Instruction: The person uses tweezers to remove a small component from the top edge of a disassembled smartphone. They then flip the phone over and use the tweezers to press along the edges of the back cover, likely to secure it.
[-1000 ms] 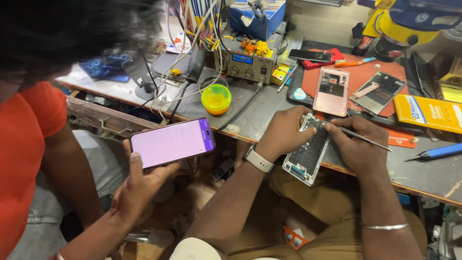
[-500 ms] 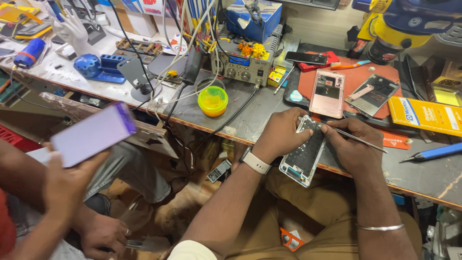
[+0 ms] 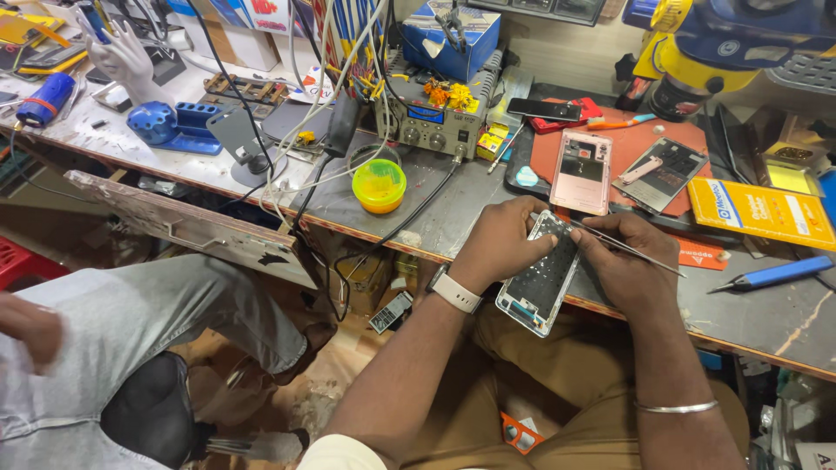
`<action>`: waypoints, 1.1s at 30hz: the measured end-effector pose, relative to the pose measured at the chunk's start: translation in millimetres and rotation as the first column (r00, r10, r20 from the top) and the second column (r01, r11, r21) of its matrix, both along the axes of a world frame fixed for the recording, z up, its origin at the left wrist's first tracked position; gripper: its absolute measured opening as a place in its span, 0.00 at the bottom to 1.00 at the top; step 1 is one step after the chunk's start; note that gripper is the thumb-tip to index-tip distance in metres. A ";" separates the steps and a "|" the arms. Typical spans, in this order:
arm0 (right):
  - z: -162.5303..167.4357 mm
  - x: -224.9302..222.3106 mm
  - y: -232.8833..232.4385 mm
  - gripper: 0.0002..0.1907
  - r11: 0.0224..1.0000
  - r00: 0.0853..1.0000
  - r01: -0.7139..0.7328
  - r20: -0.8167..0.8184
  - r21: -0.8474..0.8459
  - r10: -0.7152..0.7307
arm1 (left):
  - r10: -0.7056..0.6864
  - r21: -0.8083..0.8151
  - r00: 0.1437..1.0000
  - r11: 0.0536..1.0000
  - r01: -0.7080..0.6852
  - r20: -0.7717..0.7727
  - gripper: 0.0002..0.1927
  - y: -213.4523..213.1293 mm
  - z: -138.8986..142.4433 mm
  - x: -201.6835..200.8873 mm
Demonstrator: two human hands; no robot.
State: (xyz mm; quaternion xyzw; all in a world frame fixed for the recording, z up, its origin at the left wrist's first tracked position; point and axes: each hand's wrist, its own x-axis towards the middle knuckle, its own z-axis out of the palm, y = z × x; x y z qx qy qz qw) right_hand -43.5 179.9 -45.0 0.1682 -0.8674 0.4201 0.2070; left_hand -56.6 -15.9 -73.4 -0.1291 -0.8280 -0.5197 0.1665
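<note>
My left hand grips the upper left edge of an opened phone with a white frame, which hangs over the bench's front edge. My right hand pinches thin metal tweezers, their tip resting on the phone's top end. A white watch sits on my left wrist and a silver bangle on my right forearm.
On the bench lie a pink phone back, another opened phone, a yellow box, a blue screwdriver, a yellow-green round tub and a grey power supply with cables. A seated person's grey-trousered leg is at left.
The person at left has lowered their hand and the lit phone is gone from view. The view has swung left. My hands stay on the opened phone with the tweezers.
</note>
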 end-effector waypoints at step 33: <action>-6.1 -10.3 20.2 0.07 0.986 0.990 -0.124 0.049 -0.115 0.130 | -0.051 -0.093 0.998 0.994 0.054 0.037 0.24 26.8 -1.2 -5.0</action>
